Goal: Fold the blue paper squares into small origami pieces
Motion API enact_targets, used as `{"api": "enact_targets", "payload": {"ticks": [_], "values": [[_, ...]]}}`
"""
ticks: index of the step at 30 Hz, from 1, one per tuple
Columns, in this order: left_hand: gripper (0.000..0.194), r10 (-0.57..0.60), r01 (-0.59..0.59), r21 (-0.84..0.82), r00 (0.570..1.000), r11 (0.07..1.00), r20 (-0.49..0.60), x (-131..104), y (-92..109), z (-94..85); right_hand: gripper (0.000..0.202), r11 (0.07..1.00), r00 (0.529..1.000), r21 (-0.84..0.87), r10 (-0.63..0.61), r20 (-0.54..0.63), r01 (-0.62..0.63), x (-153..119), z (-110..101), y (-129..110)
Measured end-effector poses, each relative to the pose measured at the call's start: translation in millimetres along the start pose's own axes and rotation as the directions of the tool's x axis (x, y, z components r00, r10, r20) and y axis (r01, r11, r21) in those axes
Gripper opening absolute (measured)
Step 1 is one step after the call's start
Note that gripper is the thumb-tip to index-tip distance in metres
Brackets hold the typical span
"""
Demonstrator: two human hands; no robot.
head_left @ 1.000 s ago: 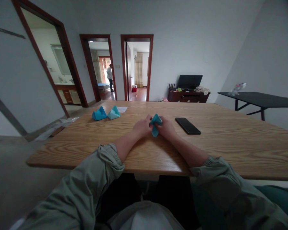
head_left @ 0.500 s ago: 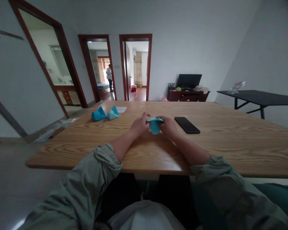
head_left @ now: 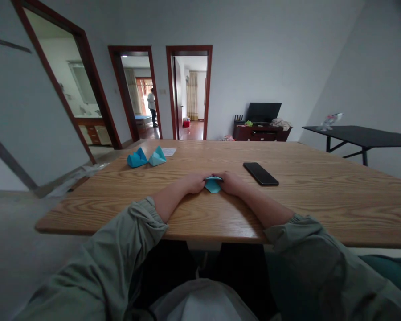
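A piece of light blue folded paper [head_left: 213,186] is between my two hands, close above the wooden table [head_left: 147,214]. My left hand [head_left: 196,183] grips its left side, and my right hand [head_left: 230,183] grips its right side. The fingers of both hands are closed and meet at the paper's far edge, partly hidden behind it. Toward the far left of the table stand two folded paper shapes, a darker blue one [head_left: 137,158] and a pale blue one [head_left: 157,156].
A black phone [head_left: 260,174] lies right of my hands. A white paper slip [head_left: 169,152] is behind the folded shapes. Beyond the table are a television [head_left: 263,113] on a cabinet, a black folding table [head_left: 361,135] and a person [head_left: 152,107] in a doorway.
Both hands have come down and slightly nearer to me with the folded paper. My left fingers, raised before, are now closed in against the paper, which looks flatter.
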State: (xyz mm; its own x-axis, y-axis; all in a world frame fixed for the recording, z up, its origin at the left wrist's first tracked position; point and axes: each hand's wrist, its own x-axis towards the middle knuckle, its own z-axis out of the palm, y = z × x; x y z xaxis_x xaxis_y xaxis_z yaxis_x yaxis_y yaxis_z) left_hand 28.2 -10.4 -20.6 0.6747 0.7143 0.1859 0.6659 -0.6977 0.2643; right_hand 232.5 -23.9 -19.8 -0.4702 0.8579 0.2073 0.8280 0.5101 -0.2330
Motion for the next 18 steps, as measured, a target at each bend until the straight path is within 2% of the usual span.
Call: {"api": "enact_targets", "payload": {"ticks": [5, 10, 14, 18], "values": [[0.055, 0.049, -0.052, 0.022, 0.993, 0.998, 0.108, -12.1, -3.6, 0.0, 0.058, 0.994, 0.992, -0.089, -0.059, 0.115, 0.069, -1.8, 4.6, 4.1], [0.07, -0.026, 0.011, 0.065, 0.975, 0.998, 0.222, -19.4, -0.6, -7.8, 0.071, 0.997, 0.97, -0.064, 0.047, 0.24, -0.032, -5.5, -0.2, 0.5], [0.074, -0.039, 0.026, 0.059, 0.974, 0.998, 0.224, -18.8, 2.5, -9.6, 0.09, 0.999, 0.945, -0.006, 0.035, 0.325, -0.034, -13.3, -9.6, 2.4], [0.092, -0.045, 0.041, 0.022, 0.971, 0.999, 0.234, -19.9, 2.4, -12.9, 0.088, 1.0, 0.953, 0.008, 0.0, 0.302, -0.002, -22.1, -11.0, 4.1]]}}
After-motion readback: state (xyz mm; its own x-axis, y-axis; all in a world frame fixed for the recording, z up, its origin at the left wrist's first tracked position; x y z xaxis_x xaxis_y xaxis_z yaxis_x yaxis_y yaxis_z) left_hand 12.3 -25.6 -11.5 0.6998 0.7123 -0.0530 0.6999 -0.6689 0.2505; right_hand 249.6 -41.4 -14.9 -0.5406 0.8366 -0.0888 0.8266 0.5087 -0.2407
